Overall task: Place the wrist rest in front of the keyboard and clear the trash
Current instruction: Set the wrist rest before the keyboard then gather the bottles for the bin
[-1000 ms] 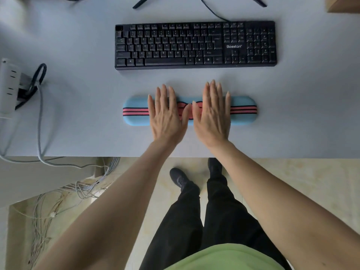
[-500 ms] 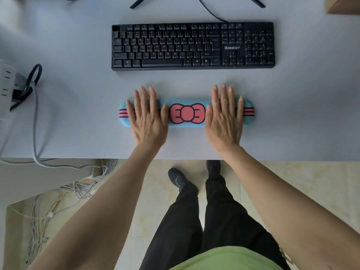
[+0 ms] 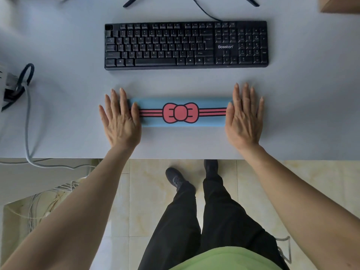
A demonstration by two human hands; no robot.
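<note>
Bare skin on pale blue: two hands are down flat, fingers stretched and spread, nothing gripped in either one. Left hand [image 3: 119, 121] covers the left end of the wrist rest [image 3: 181, 112], right hand [image 3: 244, 118] covers the right end, palms pressing onto the pad and the counter [image 3: 303, 106] beside it. They sit well apart from each other, the whole middle of the pad showing between them.

One wrist rest, light blue, with one pink bow outlined in black at its centre and pink stripes running out to each side. It lies flat on the counter, parallel to the keyboard [image 3: 186, 44] and on the near side of it, with a strip of bare counter between the two; they are not touching.

One keyboard, black, full layout with a number block at the right, the word "Bosston" printed in white. One dark cable [image 3: 202, 11] runs away from its far edge. Two dark stand legs [image 3: 131, 1] poke in at the top.

Out to the left, a white box [image 3: 3, 82] at the edge of the picture with a black cord looped at it and one grey cable [image 3: 27, 117] trailing over the counter's near edge. Top right, one corner of a brown cardboard box [image 3: 340, 4].

Below the counter: two forearms, two dark trouser legs, two black shoes [image 3: 176, 177] on cream floor tiles, and a tangle of pale wires [image 3: 41, 203] at lower left, too many to count.
</note>
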